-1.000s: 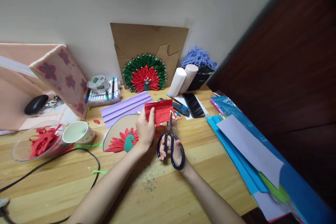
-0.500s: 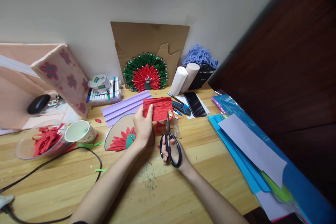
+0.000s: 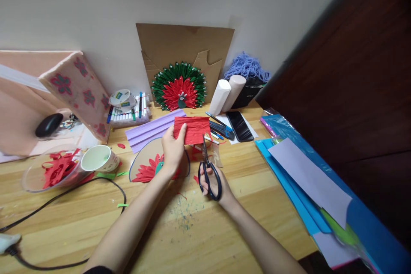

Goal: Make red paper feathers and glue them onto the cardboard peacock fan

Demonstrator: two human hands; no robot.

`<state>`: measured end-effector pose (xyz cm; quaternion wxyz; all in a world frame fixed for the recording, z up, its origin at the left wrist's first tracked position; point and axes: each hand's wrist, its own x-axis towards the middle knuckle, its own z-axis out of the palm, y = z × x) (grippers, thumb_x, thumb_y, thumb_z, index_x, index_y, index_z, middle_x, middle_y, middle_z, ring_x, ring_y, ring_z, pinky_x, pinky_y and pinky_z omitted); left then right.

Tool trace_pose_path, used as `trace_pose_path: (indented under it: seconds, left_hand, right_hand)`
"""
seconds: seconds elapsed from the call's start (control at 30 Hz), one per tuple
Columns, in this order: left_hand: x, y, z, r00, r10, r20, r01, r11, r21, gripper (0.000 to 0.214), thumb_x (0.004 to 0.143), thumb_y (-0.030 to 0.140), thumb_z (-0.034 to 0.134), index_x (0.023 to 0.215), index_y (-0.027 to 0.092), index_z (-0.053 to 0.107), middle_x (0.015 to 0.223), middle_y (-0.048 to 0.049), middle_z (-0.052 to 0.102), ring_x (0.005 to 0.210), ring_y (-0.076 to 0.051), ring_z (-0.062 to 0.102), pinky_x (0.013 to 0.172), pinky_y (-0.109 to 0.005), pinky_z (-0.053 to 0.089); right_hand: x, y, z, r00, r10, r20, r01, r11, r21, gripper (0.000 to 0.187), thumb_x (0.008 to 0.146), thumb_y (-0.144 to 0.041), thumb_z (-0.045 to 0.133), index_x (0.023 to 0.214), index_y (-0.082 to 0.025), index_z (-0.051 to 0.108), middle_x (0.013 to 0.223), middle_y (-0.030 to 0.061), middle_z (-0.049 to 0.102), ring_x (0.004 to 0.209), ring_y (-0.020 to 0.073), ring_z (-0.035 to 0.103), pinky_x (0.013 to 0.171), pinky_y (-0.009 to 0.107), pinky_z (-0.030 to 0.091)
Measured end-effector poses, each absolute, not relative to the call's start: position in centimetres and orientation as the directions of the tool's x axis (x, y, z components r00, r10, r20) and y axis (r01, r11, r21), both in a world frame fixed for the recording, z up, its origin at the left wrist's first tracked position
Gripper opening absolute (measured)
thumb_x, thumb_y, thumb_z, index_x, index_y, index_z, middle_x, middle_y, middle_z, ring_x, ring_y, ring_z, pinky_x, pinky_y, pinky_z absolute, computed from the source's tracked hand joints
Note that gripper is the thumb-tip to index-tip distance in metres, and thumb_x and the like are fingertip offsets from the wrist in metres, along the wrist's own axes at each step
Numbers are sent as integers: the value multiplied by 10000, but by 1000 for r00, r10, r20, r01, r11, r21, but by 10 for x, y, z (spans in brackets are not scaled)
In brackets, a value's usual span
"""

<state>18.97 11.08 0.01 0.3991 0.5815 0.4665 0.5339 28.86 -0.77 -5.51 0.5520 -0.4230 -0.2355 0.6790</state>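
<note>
My left hand (image 3: 172,149) pinches the left edge of a folded piece of red crepe paper (image 3: 194,129) and holds it up above the wooden desk. My right hand (image 3: 215,182) grips a pair of dark blue scissors (image 3: 208,171), blades pointing up with their tips at the paper's lower edge. Just under my left hand lies a half-round cardboard piece with a red and green peacock (image 3: 148,167) glued on it. A small red scrap (image 3: 196,178) lies by the scissors.
A finished green and red peacock fan (image 3: 179,87) leans on cardboard at the wall. Purple crepe paper (image 3: 150,129), markers (image 3: 128,113), a phone (image 3: 238,126), two white rolls (image 3: 224,94), a paper cup (image 3: 97,159), a bowl of red cuttings (image 3: 51,169), a black cable (image 3: 64,197) and coloured sheets (image 3: 305,180) surround me.
The scissor handles have drawn together and the blades have closed near the paper's lower edge. Both hands and the red paper shifted slightly up the desk.
</note>
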Motion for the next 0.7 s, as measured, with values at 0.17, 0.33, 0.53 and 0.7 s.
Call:
trace_pose_path:
  seconds: [0.17,0.33,0.53,0.7]
  left_hand:
    - [185,118,3,59,973,222,76,-226,971,273,790,413,601,776,150,675,620,-21,641,646,-172,606,604,-255,475]
    - [187,117,1,118,971,207,93,-218,971,273,781,411,613,799,149,689,592,-10,636,603,-164,596,577,-250,465]
    - [189,116,-3,171,970,173,107,-193,975,277,777,412,620,769,142,681,580,-1,630,560,-143,565,556,-234,436]
    - [190,114,-2,152,971,184,122,-203,972,281,787,411,611,793,138,679,603,1,640,546,-129,553,565,-229,430]
  right_hand:
    - [286,-10,-51,-30,956,-293,-501,-268,-823,615,556,-772,614,707,-192,474,378,-82,452,285,82,411,304,190,350]
    - [284,-12,-44,-10,961,-276,-460,-250,-852,759,493,-910,413,712,-186,471,385,-69,461,323,93,454,386,228,423]
    - [289,-8,-40,-19,954,-300,-437,-278,-855,795,457,-943,355,707,-195,453,381,-64,463,325,105,463,387,237,423]
    - [291,-8,-38,-62,944,-324,-425,-319,-847,814,434,-950,353,727,-198,455,386,-64,477,338,112,477,434,264,456]
